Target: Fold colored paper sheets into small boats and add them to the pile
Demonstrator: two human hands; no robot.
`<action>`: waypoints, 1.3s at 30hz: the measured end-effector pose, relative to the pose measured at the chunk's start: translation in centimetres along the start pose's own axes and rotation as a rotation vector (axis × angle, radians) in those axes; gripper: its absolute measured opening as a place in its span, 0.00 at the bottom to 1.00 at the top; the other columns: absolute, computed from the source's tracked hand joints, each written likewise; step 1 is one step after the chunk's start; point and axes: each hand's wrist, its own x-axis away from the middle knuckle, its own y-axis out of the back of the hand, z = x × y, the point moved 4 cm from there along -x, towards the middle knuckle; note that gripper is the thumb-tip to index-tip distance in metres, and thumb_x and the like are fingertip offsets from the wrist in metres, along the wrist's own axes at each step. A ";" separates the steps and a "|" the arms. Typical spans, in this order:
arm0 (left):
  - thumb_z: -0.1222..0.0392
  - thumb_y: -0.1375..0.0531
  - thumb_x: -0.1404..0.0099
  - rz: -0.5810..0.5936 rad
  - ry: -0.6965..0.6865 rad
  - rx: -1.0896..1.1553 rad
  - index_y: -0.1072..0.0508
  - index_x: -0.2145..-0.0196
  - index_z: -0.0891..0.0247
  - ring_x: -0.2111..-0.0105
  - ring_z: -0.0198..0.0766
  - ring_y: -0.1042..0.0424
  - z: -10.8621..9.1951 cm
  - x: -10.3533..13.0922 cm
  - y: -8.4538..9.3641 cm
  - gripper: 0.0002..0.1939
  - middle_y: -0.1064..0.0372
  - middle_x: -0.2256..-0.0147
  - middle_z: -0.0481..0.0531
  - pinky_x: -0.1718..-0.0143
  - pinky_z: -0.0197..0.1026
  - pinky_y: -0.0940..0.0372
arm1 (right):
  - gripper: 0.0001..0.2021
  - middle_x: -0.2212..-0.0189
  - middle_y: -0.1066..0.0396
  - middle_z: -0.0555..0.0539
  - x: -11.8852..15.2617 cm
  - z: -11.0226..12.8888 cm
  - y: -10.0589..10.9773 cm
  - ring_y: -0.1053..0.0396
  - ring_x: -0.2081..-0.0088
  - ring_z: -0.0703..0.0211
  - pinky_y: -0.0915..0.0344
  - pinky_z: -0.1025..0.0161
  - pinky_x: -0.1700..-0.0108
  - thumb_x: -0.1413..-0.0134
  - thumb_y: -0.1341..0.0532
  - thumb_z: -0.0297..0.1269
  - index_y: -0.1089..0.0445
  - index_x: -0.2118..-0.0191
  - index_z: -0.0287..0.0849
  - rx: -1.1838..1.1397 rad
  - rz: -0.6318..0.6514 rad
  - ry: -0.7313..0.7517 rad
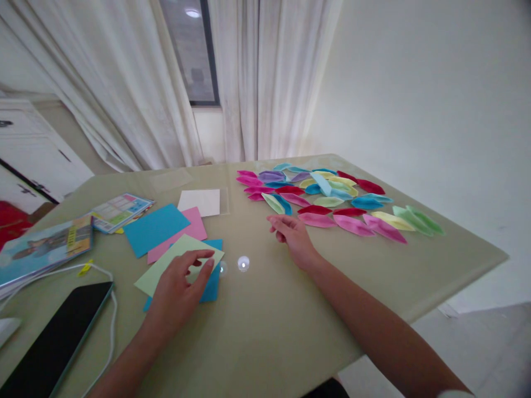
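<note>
My left hand [185, 279] hovers over or rests on a pale green sheet [166, 271], thumb and fingers curved apart with nothing between them. Under that sheet lie a blue sheet [212, 287] and a pink sheet [197, 226], with another blue sheet [155, 228] farther back. My right hand [292, 237] is closed, fingertips pressed together, just in front of the folded paper pieces; whether anything small is in it cannot be made out. Several leaf-shaped folded papers, including a pink one [317, 220] and a green one [415, 220], spread over the right back of the table.
A black phone [58, 337] with a white cable [113, 326] lies at the near left. Behind it are a picture book [50, 249] and printed cards [120, 213]. White paper [199, 202] lies mid-back on the table [265, 342]. A wall stands right.
</note>
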 end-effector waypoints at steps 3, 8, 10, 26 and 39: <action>0.38 0.43 0.30 -0.031 -0.075 -0.362 0.27 0.37 0.62 0.35 0.64 0.35 1.1 0.0 -0.5 0.33 0.32 0.34 0.63 0.35 0.67 0.42 | 0.20 0.77 0.26 0.50 0.8 -0.4 -1.5 0.40 0.79 0.67 0.43 0.66 0.76 0.52 0.26 0.51 0.18 0.61 0.38 0.063 0.119 -0.029; 0.40 0.45 0.28 0.128 -0.052 -0.534 0.30 0.34 0.61 0.32 0.62 0.38 2.2 0.2 -1.9 0.32 0.39 0.30 0.63 0.35 0.66 0.41 | 0.18 0.76 0.26 0.51 0.7 -0.3 -1.4 0.39 0.78 0.66 0.42 0.67 0.75 0.48 0.28 0.51 0.18 0.62 0.39 0.145 0.195 -0.013; 0.42 0.45 0.27 0.139 -0.065 -0.532 0.28 0.36 0.59 0.33 0.61 0.37 2.2 0.1 -1.9 0.30 0.37 0.30 0.61 0.36 0.65 0.39 | 0.18 0.76 0.26 0.51 0.7 -0.3 -1.3 0.38 0.78 0.66 0.42 0.67 0.75 0.47 0.29 0.51 0.19 0.62 0.39 0.177 0.207 0.002; 0.46 0.46 0.26 0.074 -0.097 -0.495 0.26 0.38 0.57 0.34 0.56 0.35 1.7 0.4 -2.3 0.25 0.33 0.32 0.59 0.36 0.62 0.39 | 0.17 0.48 0.22 0.33 -11.5 7.9 10.8 0.25 0.49 0.45 0.31 0.49 0.42 0.27 0.46 0.40 0.24 0.47 0.36 0.986 -0.264 0.324; 0.44 0.45 0.27 0.014 -0.086 -0.506 0.26 0.38 0.52 0.36 0.57 0.33 2.4 0.3 -2.4 0.24 0.31 0.34 0.56 0.38 0.62 0.38 | 0.19 0.42 0.28 0.40 -23.5 4.9 18.0 0.25 0.47 0.48 0.24 0.47 0.47 0.30 0.35 0.43 0.30 0.39 0.41 1.778 0.179 0.086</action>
